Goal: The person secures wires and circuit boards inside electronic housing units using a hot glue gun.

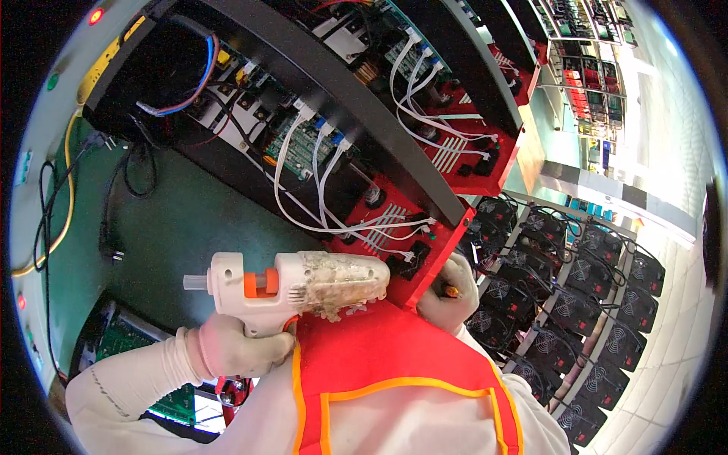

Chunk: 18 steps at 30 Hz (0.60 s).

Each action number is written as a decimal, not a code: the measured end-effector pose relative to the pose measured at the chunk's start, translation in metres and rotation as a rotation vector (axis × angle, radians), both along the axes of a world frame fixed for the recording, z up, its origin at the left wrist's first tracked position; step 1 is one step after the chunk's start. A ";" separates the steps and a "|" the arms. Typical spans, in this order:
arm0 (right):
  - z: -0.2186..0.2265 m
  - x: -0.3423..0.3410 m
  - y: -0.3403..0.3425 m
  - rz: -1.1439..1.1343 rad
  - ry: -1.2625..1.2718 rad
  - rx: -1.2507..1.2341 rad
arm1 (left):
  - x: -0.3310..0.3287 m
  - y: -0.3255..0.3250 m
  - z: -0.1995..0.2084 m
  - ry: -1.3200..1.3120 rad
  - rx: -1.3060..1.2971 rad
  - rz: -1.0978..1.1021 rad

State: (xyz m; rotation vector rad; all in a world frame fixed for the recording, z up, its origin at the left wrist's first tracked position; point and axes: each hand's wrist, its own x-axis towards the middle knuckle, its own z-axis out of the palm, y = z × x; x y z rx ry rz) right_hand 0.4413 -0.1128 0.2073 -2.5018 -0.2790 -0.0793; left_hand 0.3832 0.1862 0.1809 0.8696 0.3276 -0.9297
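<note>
Near the front edge of the green desk (174, 227), just before our red apron (364, 349), we hold a white glue gun (292, 287) in the left hand (246, 349). Its fingers are pressed together and curled round the handle, close under the orange trigger (290, 322), a grip that probably lets one finger squeeze while the palm bears the weight. The clear glue stick (196, 283) juts from the back, and the crusted front (dried glue has built up thickly there) points toward the red end panel (436, 265), presumably so that any heat stays away from our wrist.

Beyond that panel's outer edge, our right hand (446, 309) is bent into a loose fist. Its fingers seem folded round a small orange-tipped thing (453, 290); whether they also touch the panel, we cannot tell.

The black case (341, 114) lies open, perhaps to leave its circuit board (292, 140) within reach. White wires (379, 225) run from the board to the red end. Toward the desk's left edge lies a black plug (114, 255).
</note>
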 end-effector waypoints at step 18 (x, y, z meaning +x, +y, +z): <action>-0.002 0.002 0.001 0.009 -0.035 0.055 | -0.005 -0.003 -0.025 -0.439 0.083 -0.079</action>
